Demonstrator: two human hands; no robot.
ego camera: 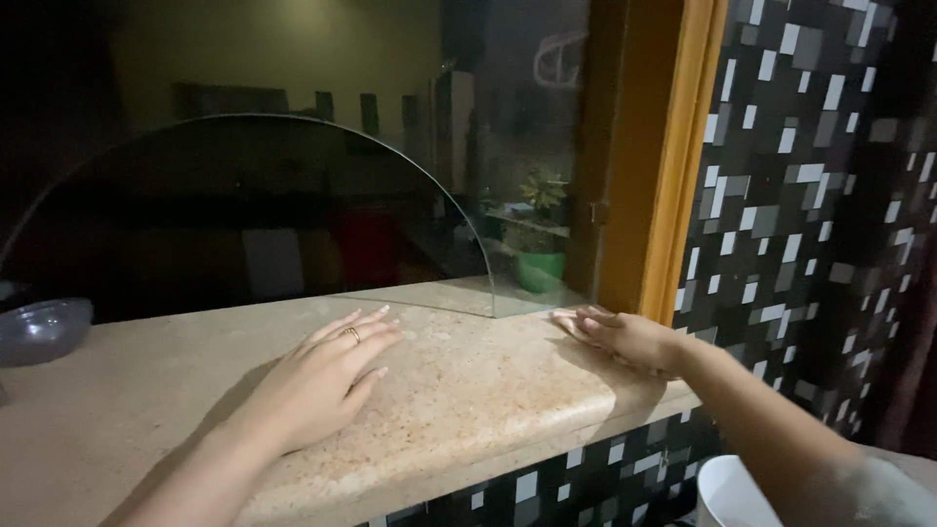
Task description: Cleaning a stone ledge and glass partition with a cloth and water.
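Flanking glass pane (pixel 293 215), potted plant (pixel 540 244) behind

Speckled beige stone counter (pixel 459 390), polished smooth; clear glossy glass pane (pixel 508 195); varnished wooden frame (pixel 673 146); glossy mosaic tile wall (pixel 800 195).

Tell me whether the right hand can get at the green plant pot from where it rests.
Probably not: the right hand lies flat on the stone counter, and the glass pane stands between it and the green plant pot.

Bare forearms, no sleeves visible; thin ring (pixel 351 335) on left hand (pixel 322 381) finger; right hand (pixel 625 337) unadorned.
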